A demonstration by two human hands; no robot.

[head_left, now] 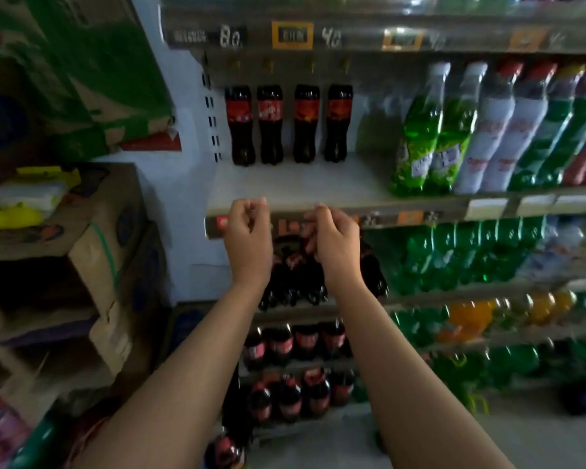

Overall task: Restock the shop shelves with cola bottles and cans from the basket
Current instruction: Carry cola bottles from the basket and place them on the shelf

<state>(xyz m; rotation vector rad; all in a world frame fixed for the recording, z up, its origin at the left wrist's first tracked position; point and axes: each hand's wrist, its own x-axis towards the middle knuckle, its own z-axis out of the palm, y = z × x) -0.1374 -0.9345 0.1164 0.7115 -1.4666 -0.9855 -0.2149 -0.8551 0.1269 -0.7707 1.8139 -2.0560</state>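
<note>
Several small cola bottles [288, 125] with red labels stand in a row at the back of a white shelf [295, 187]. Both hands hover at that shelf's front edge, below the bottles. My left hand [247, 231] has loosely curled fingers and holds nothing. My right hand [335, 238] is the same, fingers loosely curled and empty. More cola bottles [295, 272] fill the shelf just under my hands, and further cola rows [295, 343] stand on the lower shelves. The basket is not in view.
Green soda bottles [427, 140] and white bottles [501, 130] stand on the right part of the same shelf. Green and orange bottles [471, 252] fill the lower right shelves. Stacked cardboard boxes [92, 252] stand at the left. Price tags [291, 35] line the shelf above.
</note>
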